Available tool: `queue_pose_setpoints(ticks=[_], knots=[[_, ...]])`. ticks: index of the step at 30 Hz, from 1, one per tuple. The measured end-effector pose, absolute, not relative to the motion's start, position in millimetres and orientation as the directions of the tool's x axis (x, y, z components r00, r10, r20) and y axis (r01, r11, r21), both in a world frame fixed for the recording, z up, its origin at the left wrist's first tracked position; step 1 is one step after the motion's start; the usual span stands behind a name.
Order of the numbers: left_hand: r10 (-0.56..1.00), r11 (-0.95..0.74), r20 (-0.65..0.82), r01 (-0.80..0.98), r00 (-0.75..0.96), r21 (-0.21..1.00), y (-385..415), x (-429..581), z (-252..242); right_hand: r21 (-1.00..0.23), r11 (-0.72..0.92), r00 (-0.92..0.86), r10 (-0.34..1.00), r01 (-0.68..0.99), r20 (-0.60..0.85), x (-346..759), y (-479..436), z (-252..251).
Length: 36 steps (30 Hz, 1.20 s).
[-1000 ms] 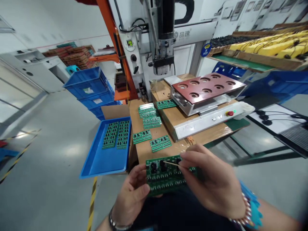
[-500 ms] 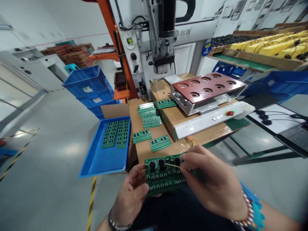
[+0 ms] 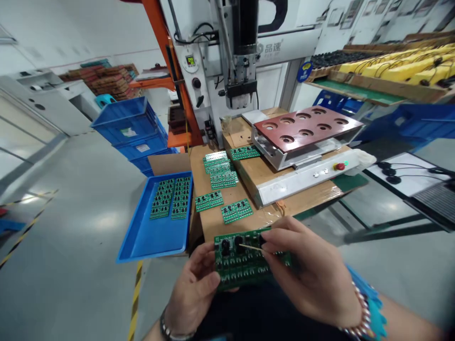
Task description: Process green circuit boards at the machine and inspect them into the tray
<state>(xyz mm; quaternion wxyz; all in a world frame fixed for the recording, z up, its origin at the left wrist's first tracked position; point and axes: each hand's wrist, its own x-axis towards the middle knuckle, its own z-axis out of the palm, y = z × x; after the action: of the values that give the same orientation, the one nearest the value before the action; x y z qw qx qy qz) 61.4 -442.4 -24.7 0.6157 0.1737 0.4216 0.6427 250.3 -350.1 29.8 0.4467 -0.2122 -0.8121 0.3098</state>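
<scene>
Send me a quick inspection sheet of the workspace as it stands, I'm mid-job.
Surface: cardboard bench top.
Job's things: green circuit board held up; more boards lie loose on the bench and in a blue tray.
Clutter: white rag on the machine.
Hands: left hand grips the board's edge; right hand pinches a thin stick, tip near a black part.
Cables: black cables on the machine, none by the hands.
Surroundings: stacked blue crates, grey floor, wooden shelf.

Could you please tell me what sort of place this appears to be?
Probably an electronics factory: green circuit boards, a blue tray holding more boards, and an automated bench machine all point that way.
</scene>
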Motion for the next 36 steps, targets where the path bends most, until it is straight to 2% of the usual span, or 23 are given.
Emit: queue_pose_setpoints(ticks=[13, 21, 25, 28, 36], knots=[[0.882, 0.135, -0.388, -0.646, -0.268, 0.752, -442.6, 69.6, -11.9, -0.704, 0.704, -0.469, 0.654, 0.093, 0.593, 252.5, -346.9, 31.2], [0.904, 0.112, -0.344, -0.635, -0.255, 0.764, -441.9, 64.2, -15.0, -0.709, 0.699, -0.492, 0.653, 0.097, 0.576, 254.6, -350.8, 30.4], [0.93, 0.119, -0.313, -0.648, -0.192, 0.752, -440.5, 61.5, -20.5, -0.702, 0.706, -0.498, 0.642, 0.089, 0.583, 252.4, -351.8, 33.3], [0.951, 0.117, -0.275, -0.659, -0.141, 0.743, -438.7, 62.4, -22.2, -0.691, 0.718, -0.51, 0.624, 0.078, 0.591, 248.9, -352.0, 35.3], [0.96, 0.103, -0.249, -0.659, -0.132, 0.745, -440.1, 63.5, -22.6, -0.64, 0.764, -0.529, 0.575, 0.075, 0.624, 242.4, -352.2, 36.9]])
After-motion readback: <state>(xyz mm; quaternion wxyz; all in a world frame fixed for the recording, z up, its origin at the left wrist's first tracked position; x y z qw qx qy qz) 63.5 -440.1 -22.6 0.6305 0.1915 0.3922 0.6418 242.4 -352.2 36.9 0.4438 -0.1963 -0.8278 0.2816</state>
